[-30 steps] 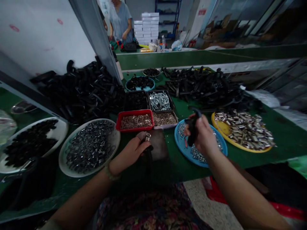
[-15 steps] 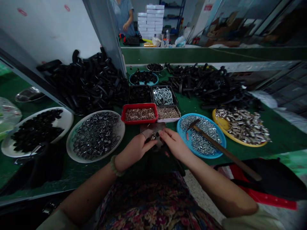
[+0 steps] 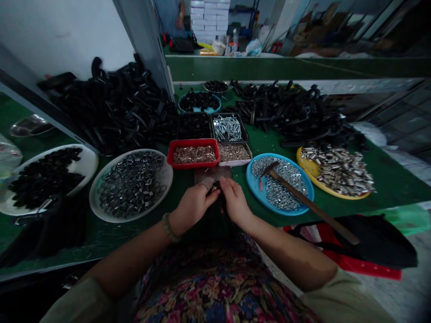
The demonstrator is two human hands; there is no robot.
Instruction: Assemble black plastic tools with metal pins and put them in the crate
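My left hand and my right hand meet low over the bench, fingers closed. Between their fingertips is a small dark part with a shiny metal piece, mostly covered by the fingers. A flat metal plate lies just beyond the fingertips. Past it stand a red tray of copper-coloured pins and a pale tray of small metal bits. To the left is a white bowl of metal rings. A blue basin of small silvery parts sits to the right, with a hammer across it.
Black curved parts are heaped at left and right. A black tray holds screws. A yellow basin of metal sleeves and a white dish of black pieces flank the bench. Across the counter a person stands.
My hands have drawn closer together around the small part, and the right hand is turned more upright. The whole view has shifted slightly.
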